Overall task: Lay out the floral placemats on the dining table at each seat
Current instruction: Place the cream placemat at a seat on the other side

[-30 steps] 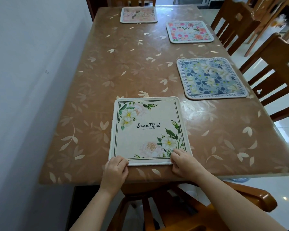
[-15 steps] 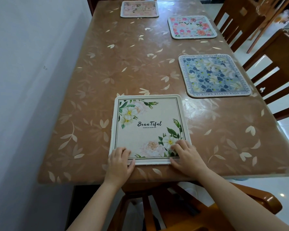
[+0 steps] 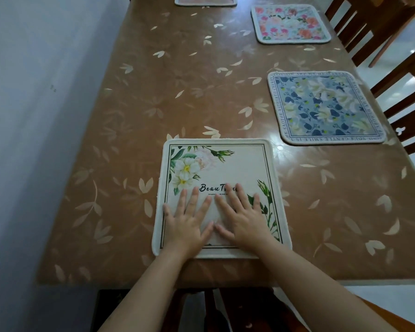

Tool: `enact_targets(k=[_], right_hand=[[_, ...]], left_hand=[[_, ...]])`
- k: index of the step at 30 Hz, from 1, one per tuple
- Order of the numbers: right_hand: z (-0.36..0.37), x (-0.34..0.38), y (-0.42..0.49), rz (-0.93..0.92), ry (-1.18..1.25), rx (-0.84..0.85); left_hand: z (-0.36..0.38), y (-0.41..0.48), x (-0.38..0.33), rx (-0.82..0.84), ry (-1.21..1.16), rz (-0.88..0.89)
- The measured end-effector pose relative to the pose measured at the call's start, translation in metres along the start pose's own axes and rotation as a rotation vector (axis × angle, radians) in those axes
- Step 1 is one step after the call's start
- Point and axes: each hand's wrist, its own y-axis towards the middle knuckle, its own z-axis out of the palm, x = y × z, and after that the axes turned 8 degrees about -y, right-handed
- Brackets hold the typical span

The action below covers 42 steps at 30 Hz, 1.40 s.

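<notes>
Left hand (image 3: 187, 224), right hand (image 3: 240, 218) — both flat, fingers spread, atop cream placemat (image 3: 237, 164); thumbs touching

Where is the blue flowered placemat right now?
The blue placemat lies flat along the table's right edge, between the pink placemat and the cream placemat.

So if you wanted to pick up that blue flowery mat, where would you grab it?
Probably by a rounded corner or edge of the blue placemat on the chair side. It lies flat on the table, so a hand must pinch its thin rim.
</notes>
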Motion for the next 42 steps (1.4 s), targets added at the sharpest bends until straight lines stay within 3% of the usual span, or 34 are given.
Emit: enact_targets(k=[9,19,27,42], right_hand=[[-0.008,-0.037,0.073,0.083,0.019,-0.011],[-0.019,-0.061,0.11,0.254,0.123,-0.07],[-0.011,-0.051,0.048,0.216,0.066,-0.06],[0.002,-0.029,-0.054,0.191,0.074,-0.065]], left_hand=[[-0.013,0.067,0.025,-0.124,-0.038,-0.087],[-0.031,0.11,0.035,-0.153,-0.104,-0.132],[-0.028,0.093,0.031,-0.158,-0.086,-0.12],[-0.012,-0.027,0.015,-0.068,-0.094,-0.092]])
